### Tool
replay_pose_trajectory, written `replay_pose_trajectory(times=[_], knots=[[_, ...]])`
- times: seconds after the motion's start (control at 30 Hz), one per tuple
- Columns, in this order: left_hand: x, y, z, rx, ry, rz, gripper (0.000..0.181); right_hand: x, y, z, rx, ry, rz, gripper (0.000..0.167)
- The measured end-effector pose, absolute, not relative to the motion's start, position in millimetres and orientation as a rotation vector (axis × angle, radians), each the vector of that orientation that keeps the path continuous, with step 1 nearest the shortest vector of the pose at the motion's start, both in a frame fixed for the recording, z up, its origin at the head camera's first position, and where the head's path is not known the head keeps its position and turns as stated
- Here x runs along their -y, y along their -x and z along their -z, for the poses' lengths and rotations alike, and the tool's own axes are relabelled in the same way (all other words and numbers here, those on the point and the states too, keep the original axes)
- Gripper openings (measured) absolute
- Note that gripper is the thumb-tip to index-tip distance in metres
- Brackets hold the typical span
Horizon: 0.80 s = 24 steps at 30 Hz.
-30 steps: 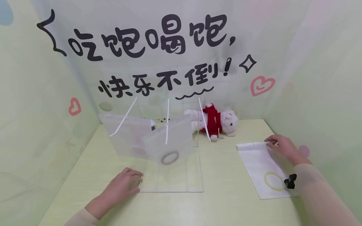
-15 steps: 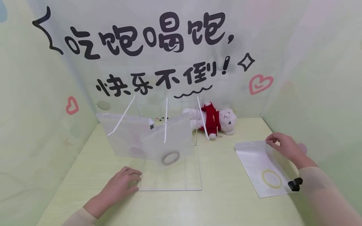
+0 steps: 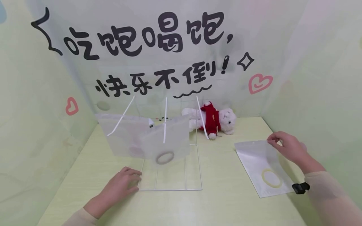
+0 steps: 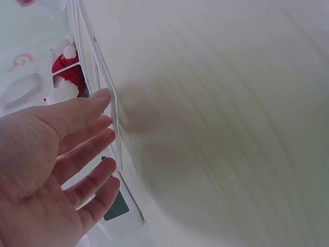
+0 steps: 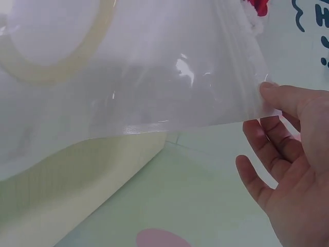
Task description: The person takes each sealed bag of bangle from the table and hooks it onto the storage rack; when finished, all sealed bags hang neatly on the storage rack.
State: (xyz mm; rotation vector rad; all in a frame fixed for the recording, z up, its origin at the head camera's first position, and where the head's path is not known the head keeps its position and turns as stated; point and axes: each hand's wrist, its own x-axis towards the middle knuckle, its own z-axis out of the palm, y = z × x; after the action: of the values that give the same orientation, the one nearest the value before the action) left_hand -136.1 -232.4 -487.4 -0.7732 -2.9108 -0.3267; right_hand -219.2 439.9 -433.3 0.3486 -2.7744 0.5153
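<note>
In the head view my right hand point(image 3: 289, 149) pinches the far right corner of a translucent plastic bag point(image 3: 254, 160). The right wrist view shows my thumb and a finger on that corner of the bag point(image 5: 169, 98), which sags away from them. A pale yellow ring point(image 3: 271, 178) shows in the bag's near half; I cannot tell if it is inside or printed. My left hand point(image 3: 120, 185) lies at the left edge of the white wire rack point(image 3: 178, 189), fingers extended. In the left wrist view my left hand point(image 4: 46, 164) has its fingertips beside the rack's wire point(image 4: 117, 113).
Two similar bags hang on the rack's prongs, a left bag point(image 3: 121, 141) and a front bag point(image 3: 175, 135) with a greyish ring. A white plush bear point(image 3: 212, 121) in red lies behind the rack. A white device with a dark screen point(image 4: 121, 208) shows below my left fingers.
My right hand has shifted slightly right, still pinching the bag, whose folded far edge has flattened out. The left hand keeps its place at the rack. The head view has shifted slightly.
</note>
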Motion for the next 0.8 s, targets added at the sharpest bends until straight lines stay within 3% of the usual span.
replay_pose_trajectory(times=[0.8], knots=[[232,136,488,2.921,0.764,0.308,0.031,-402,183,387,2.514,-0.493,-0.637,0.015]])
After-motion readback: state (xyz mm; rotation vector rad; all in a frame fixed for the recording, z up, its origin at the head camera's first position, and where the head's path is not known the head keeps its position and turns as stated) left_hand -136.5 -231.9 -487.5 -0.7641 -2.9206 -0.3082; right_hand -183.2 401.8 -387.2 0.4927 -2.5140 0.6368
